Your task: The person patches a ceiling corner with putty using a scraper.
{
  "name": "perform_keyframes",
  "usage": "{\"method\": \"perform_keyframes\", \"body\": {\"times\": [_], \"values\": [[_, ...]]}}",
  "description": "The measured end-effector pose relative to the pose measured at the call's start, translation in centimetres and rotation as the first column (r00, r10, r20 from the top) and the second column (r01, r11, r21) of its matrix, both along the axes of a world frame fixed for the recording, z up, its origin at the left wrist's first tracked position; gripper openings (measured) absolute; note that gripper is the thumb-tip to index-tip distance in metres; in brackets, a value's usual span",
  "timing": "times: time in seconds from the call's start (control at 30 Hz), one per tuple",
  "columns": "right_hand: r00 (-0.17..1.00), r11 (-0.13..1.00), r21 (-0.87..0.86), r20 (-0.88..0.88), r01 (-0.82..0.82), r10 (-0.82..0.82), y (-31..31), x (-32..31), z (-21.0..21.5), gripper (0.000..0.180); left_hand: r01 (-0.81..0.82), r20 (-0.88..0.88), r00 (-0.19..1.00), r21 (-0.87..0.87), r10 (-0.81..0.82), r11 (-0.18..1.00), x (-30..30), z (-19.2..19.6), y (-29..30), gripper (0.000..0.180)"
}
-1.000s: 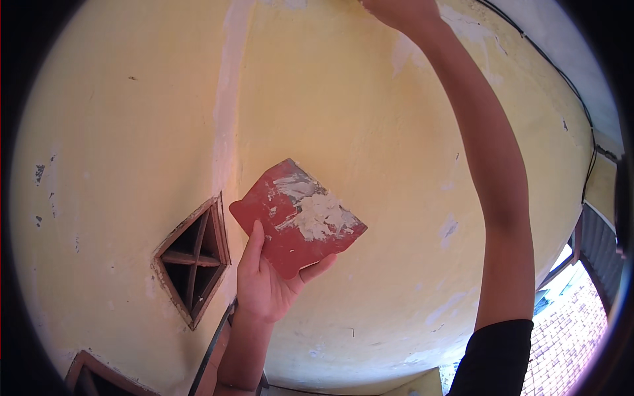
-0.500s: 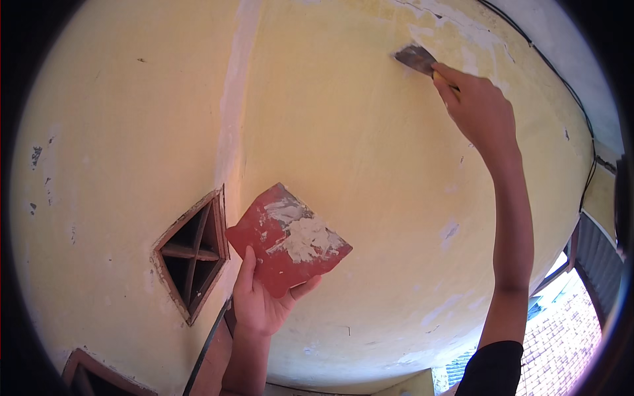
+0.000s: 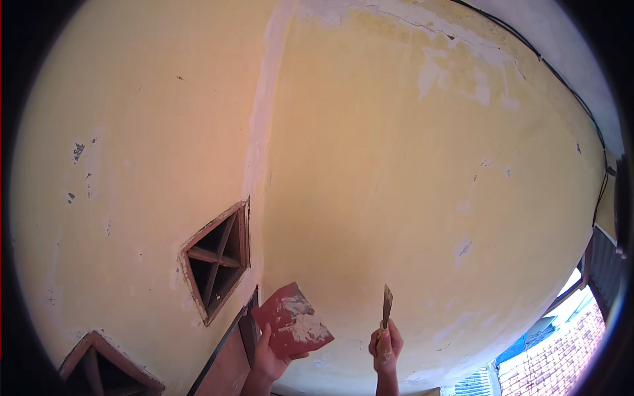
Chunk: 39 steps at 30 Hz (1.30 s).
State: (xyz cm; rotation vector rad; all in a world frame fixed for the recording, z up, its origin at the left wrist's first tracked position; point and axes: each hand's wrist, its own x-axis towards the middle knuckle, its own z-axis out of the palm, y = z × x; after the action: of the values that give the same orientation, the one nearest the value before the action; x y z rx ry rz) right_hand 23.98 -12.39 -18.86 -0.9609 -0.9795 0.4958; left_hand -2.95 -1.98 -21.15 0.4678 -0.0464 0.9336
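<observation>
My left hand [image 3: 269, 360] grips a flat red board [image 3: 281, 330] from below, low in the view. A lump of pale putty [image 3: 308, 327] is smeared over the board's right part. To the right of it, my right hand [image 3: 386, 345] is closed round the handle of a putty knife [image 3: 387, 303]. Its blade points up and shows nearly edge-on. The knife is apart from the board. Behind both hands rises a yellow wall [image 3: 370, 198], with pale putty patches [image 3: 456, 76] along a crack near its top.
A diamond-shaped vent [image 3: 214, 261] with a brown wooden frame is set in the wall at left, with a second vent [image 3: 109, 373] below it. A pale strip [image 3: 261, 119] runs up the wall corner. Black cables [image 3: 561, 76] follow the ceiling edge. A tiled roof [image 3: 555, 350] shows at lower right.
My right hand has come down from the upper wall with the putty knife, to beside the board. My left hand and the board sit lower in view, and the view has shifted upward.
</observation>
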Motion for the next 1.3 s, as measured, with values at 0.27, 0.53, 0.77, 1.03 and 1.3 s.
{"method": "perform_keyframes", "body": {"times": [0.27, 0.53, 0.77, 1.03, 1.3], "values": [[0.914, 0.918, -0.087, -0.172, -0.386, 0.368, -1.4, 7.9, -4.1, 0.045, -0.009, -0.394, 0.907, -0.374, -0.150, 0.928, 6.4, -4.6, -5.7, 0.059], [0.921, 0.919, -0.075, -0.080, -0.387, 0.381, 1.1, 8.2, -2.1, 0.043, -0.052, -0.340, 0.940, -0.157, -0.004, 0.986, 9.8, -4.4, -3.6, 0.064], [0.909, 0.896, -0.154, -0.086, -0.417, 0.408, -1.5, 6.9, -2.0, 0.042, -0.106, -0.340, 0.938, -0.081, 0.073, 0.991, 11.2, -3.3, -4.0, 0.065], [0.914, 0.869, -0.303, -0.019, -0.391, 0.405, -2.4, 11.2, -0.9, 0.040, -0.157, -0.404, 0.908, -0.074, 0.114, 0.985, 13.6, -2.0, -5.8, 0.056], [0.898, 0.881, -0.282, 0.114, -0.380, 0.424, -1.9, 19.1, 0.9, 0.041, -0.277, -0.455, 0.868, -0.109, 0.199, 0.955, 20.3, -0.4, -7.3, 0.055]]}}
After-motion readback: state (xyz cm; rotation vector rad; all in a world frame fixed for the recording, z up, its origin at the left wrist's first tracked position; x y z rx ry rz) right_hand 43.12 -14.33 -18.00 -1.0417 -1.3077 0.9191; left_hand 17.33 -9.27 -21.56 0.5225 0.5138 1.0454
